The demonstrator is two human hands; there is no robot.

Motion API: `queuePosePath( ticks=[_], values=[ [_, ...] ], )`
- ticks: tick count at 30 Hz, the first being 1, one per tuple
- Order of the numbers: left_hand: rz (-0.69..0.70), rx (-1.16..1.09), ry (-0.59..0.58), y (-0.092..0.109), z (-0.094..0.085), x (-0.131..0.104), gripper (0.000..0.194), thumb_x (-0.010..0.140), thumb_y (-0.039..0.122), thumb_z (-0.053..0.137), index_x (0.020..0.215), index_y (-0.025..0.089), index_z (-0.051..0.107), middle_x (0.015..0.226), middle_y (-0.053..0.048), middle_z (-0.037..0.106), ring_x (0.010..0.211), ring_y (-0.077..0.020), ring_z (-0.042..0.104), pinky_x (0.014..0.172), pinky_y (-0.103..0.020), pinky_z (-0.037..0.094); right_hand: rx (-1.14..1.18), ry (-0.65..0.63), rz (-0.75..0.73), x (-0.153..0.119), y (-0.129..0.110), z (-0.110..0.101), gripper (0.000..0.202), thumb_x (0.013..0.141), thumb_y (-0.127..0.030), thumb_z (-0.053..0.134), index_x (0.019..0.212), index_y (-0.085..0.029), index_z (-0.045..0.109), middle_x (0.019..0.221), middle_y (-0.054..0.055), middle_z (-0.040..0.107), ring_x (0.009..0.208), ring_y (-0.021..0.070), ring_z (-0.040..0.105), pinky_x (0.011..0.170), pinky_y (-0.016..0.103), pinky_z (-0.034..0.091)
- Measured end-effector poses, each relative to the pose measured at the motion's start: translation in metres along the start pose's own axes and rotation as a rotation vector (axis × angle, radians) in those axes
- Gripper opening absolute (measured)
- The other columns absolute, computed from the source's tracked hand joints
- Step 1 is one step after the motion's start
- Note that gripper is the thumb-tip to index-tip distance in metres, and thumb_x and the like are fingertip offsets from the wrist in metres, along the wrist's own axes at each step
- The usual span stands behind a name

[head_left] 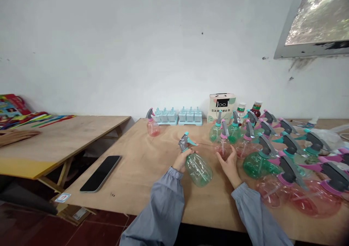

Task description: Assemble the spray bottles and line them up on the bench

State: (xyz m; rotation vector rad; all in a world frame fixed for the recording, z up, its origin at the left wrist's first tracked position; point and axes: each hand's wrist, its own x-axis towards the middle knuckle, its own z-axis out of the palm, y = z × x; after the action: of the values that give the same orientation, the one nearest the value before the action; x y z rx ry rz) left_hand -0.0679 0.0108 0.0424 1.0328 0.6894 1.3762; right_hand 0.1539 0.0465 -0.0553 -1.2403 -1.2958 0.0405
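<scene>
My left hand (183,160) is wrapped round the neck of a green spray bottle (200,170) with a grey and teal head, tilted to the upper left. To its right, my right hand (228,163) has thumb and fingers apart, at a pink spray bottle (223,146); whether it touches that bottle I cannot tell. Several more green and pink bottles crowd the right side, among them a green one (255,165) and a large pink one (315,198). A lone pink bottle (153,127) stands at the table's back left.
A black phone (100,174) lies on the wooden table (136,158) at the left. Light blue moulds (190,116), a printed paper bag (221,108) and a dark red bottle (256,108) stand along the wall. A second table (81,129) is farther left.
</scene>
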Motion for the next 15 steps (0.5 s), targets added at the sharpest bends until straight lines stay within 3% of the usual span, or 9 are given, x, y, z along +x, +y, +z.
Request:
queuePosePath(
  ticks=[3,7,10,13,15],
  values=[
    [0.045,0.055,-0.013,-0.001,0.000,-0.001,0.040,0.062,0.031,0.072,0.099,0.023,0.061,0.101,-0.004,0.069,0.084,-0.0213,0.067,0.070,-0.034,0.051,0.021,-0.020,0.032,-0.001,0.004,0.002,0.093,0.078,-0.068,0.062,0.143,-0.010,0.029,0.142,0.025,0.039,0.136,0.0382,0.037,0.114,0.058,0.028],
    [0.116,0.112,-0.011,0.004,-0.001,-0.004,0.027,0.065,0.035,0.073,0.087,0.025,0.059,0.087,-0.005,0.068,0.088,-0.0258,0.067,0.080,-0.041,0.051,0.056,-0.035,0.051,0.000,0.010,0.006,0.098,0.075,-0.069,0.063,0.144,-0.009,0.026,0.145,0.027,0.036,0.138,0.0385,0.036,0.114,0.058,0.029],
    [0.148,0.240,0.005,0.019,-0.009,-0.007,0.030,0.065,0.036,0.075,0.091,0.025,0.063,0.100,-0.007,0.071,0.083,-0.0255,0.067,0.079,-0.043,0.052,0.066,-0.038,0.059,0.001,0.014,0.009,0.101,0.074,-0.071,0.063,0.143,-0.009,0.024,0.143,0.028,0.038,0.136,0.0390,0.039,0.112,0.058,0.032],
    [0.245,0.423,0.131,0.043,-0.035,-0.006,0.042,0.067,0.036,0.076,0.106,0.026,0.065,0.117,-0.007,0.069,0.085,-0.0228,0.067,0.087,-0.043,0.052,0.065,-0.041,0.054,0.003,0.017,0.011,0.101,0.074,-0.072,0.063,0.144,-0.010,0.023,0.140,0.027,0.040,0.133,0.0383,0.042,0.110,0.058,0.034],
    [0.319,0.600,0.320,0.061,-0.065,-0.001,0.045,0.066,0.035,0.075,0.108,0.022,0.064,0.109,-0.007,0.071,0.089,-0.0236,0.067,0.091,-0.043,0.051,0.069,-0.031,0.055,0.005,0.019,0.011,0.103,0.074,-0.073,0.063,0.144,-0.010,0.021,0.140,0.027,0.041,0.132,0.0379,0.044,0.109,0.058,0.035]
  ],
)
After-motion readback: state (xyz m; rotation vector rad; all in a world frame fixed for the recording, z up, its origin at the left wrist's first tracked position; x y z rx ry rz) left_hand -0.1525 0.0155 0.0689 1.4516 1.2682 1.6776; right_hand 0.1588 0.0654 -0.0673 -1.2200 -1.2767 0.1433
